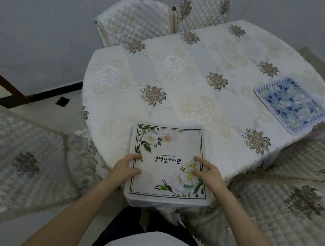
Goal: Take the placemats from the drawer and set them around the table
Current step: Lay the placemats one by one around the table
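Observation:
A white placemat (pixel 170 143) with flowers and the word "Beautiful" lies at the near edge of the table (pixel 182 80), on top of a stack whose lower layers show at its front edge. My left hand (pixel 126 168) grips the mat's left edge, thumb on top. On the mat's right side my right hand (pixel 207 172) rests with spread fingers pressing on the printed flowers. A blue-and-white floral placemat (pixel 291 104) lies flat at the table's right edge.
The round table has a cream embroidered cloth. Quilted covered chairs stand around it: two at the far side (pixel 136 20), one at near left (pixel 19 160), one at near right (pixel 290 196). A grey wall runs behind.

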`<action>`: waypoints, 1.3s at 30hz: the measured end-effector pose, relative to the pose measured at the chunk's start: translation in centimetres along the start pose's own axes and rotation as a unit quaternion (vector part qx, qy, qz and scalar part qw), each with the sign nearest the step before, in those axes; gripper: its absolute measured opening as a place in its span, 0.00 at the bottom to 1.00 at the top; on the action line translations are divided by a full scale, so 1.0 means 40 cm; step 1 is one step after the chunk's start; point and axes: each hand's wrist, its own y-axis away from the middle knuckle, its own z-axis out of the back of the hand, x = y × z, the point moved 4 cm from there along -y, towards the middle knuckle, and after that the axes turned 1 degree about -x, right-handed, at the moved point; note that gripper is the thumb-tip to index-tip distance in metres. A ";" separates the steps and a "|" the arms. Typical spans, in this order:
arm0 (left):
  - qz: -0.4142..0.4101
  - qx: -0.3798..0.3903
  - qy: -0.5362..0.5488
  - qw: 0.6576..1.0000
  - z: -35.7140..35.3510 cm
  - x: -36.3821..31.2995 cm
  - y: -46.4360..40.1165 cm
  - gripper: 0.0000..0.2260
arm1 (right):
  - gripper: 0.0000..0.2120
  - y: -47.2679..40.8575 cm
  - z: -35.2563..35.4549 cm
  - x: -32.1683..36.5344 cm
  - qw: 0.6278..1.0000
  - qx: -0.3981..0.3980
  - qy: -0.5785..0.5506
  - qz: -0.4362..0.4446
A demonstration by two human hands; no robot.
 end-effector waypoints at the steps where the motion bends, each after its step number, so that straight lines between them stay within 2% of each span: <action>1: 0.001 0.007 0.004 1.000 -0.004 0.003 0.004 0.24 | 0.24 0.002 -0.003 -0.004 1.000 0.004 0.019 0.002; 4: -0.016 0.002 0.013 1.000 -0.004 0.004 0.009 0.29 | 0.25 0.011 0.001 -0.003 0.999 -0.026 0.018 0.020; 11: -0.048 -0.044 0.037 0.997 0.027 -0.023 0.045 0.31 | 0.27 0.046 0.016 0.036 0.995 -0.051 -0.063 0.051; 17: -0.084 -0.131 0.085 0.984 0.084 -0.050 0.112 0.27 | 0.28 0.056 0.017 0.135 0.990 -0.025 -0.072 0.123; 20: -0.077 -0.186 0.119 0.972 0.106 -0.046 0.162 0.26 | 0.28 0.061 -0.008 0.182 0.987 0.004 -0.060 0.150; 28: -0.051 -0.340 0.230 0.910 0.195 0.017 0.357 0.23 | 0.27 0.110 -0.154 0.305 0.976 0.092 -0.026 0.196; 39: -0.049 -0.499 0.270 0.822 0.398 0.168 0.739 0.21 | 0.27 0.368 -0.483 0.467 0.937 0.219 -0.008 0.273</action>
